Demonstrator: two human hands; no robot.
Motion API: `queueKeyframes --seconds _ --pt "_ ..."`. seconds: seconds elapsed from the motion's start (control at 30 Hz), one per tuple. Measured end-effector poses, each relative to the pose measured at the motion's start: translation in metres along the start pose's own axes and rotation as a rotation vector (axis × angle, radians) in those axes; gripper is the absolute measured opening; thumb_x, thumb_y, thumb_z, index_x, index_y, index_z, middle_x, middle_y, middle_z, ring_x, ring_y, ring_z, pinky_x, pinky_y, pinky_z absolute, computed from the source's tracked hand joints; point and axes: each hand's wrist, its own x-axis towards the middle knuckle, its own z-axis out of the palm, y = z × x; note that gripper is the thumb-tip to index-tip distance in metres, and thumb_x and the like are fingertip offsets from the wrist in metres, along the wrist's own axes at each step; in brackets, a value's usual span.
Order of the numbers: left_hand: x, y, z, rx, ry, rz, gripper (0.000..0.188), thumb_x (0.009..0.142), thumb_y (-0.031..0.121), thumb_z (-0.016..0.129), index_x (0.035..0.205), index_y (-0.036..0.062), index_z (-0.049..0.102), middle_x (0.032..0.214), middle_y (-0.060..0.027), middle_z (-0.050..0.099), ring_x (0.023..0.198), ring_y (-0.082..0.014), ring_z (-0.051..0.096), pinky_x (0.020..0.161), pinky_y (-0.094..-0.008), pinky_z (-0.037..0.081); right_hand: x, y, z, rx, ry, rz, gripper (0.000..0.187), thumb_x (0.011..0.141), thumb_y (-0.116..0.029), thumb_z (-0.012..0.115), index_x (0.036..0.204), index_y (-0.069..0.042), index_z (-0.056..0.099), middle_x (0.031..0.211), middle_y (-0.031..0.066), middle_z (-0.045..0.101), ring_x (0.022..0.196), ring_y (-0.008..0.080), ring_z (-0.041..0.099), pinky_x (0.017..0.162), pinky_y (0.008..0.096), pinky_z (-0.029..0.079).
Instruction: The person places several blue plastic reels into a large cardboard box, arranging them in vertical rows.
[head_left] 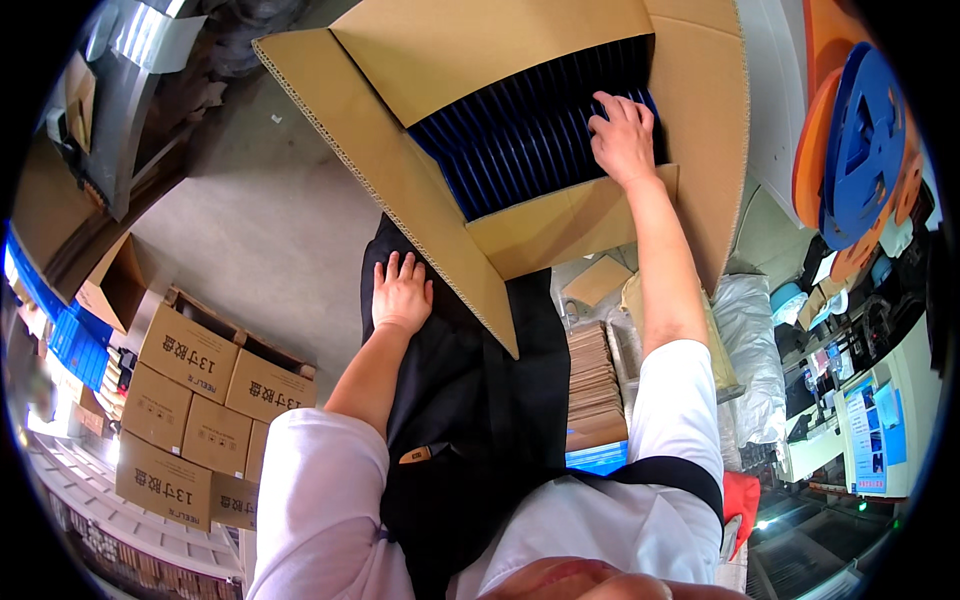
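Note:
An open cardboard box (560,235) stands in front of me with its flaps folded outward. Packed on edge inside it is a tight row of thin dark blue plastic reel discs (515,145). My right hand (624,135) reaches into the box over the right end of the row. Its fingers are bent and apart at the discs' upper edges; nothing shows in its grasp. Flat on the black apron (450,390) over my thigh lies my left hand (402,295), fingers spread, just left of the box's near flap.
Stacked printed cartons (190,420) stand on the left. To the right hang large blue (865,150) and orange reels (815,150). A pile of flattened cardboard (596,385) and a silvery plastic-wrapped bundle (750,350) are close to my right side. Grey floor (270,200) shows left of the box.

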Motion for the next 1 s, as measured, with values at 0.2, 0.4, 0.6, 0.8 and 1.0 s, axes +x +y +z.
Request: queueKeyframes --seconds 0.2,0.4,0.6,0.8,1.0 --pt "0.0 -0.002 0.002 -0.015 0.029 -0.003 0.04 0.089 0.031 0.042 0.12 0.0076 0.052 0.135 -0.0079 0.043 0.129 -0.0281 0.032 0.107 -0.0466 0.022 0.002 -0.005 0.001 0.046 0.004 -0.057 0.015 0.07 -0.008 0.064 0.084 -0.011 0.06 0.115 0.0031 0.053 0.111 0.0211 0.046 0.095 0.0414 0.032" --pt "0.001 -0.004 0.004 -0.033 0.039 -0.013 0.039 0.089 0.03 0.043 0.118 0.0072 0.053 0.134 -0.008 0.044 0.128 -0.028 0.033 0.106 -0.0459 0.024 0.002 -0.009 0.005 0.068 -0.005 -0.132 0.027 0.068 0.006 0.057 0.088 -0.012 0.062 0.111 0.0028 0.054 0.108 0.02 0.048 0.096 0.0396 0.033" --pt "0.0 -0.005 0.004 -0.038 0.046 -0.019 0.038 0.088 0.029 0.044 0.118 0.0078 0.053 0.133 -0.0071 0.045 0.127 -0.0273 0.035 0.106 -0.045 0.025 0.003 -0.016 0.0 0.073 -0.024 -0.108 0.026 0.066 -0.005 0.065 0.09 -0.012 0.061 0.104 0.0022 0.054 0.106 0.0195 0.048 0.095 0.0388 0.033" --pt "-0.001 -0.005 0.004 -0.04 0.055 -0.017 0.037 0.087 0.028 0.046 0.117 0.0079 0.055 0.131 -0.0065 0.047 0.126 -0.0268 0.037 0.105 -0.0448 0.026 0.004 -0.025 0.005 0.118 -0.009 -0.126 0.018 0.067 -0.007 0.067 0.082 -0.011 0.057 0.102 0.0022 0.052 0.102 0.021 0.049 0.092 0.0395 0.034" --pt "-0.001 -0.005 0.003 -0.044 0.057 -0.023 0.037 0.087 0.028 0.046 0.115 0.0076 0.056 0.131 -0.0068 0.047 0.126 -0.0271 0.037 0.105 -0.0444 0.027 0.004 -0.026 0.01 0.087 -0.037 -0.27 0.022 0.065 -0.001 0.064 0.085 -0.011 0.06 0.1 0.0031 0.053 0.101 0.0222 0.05 0.092 0.0399 0.035"
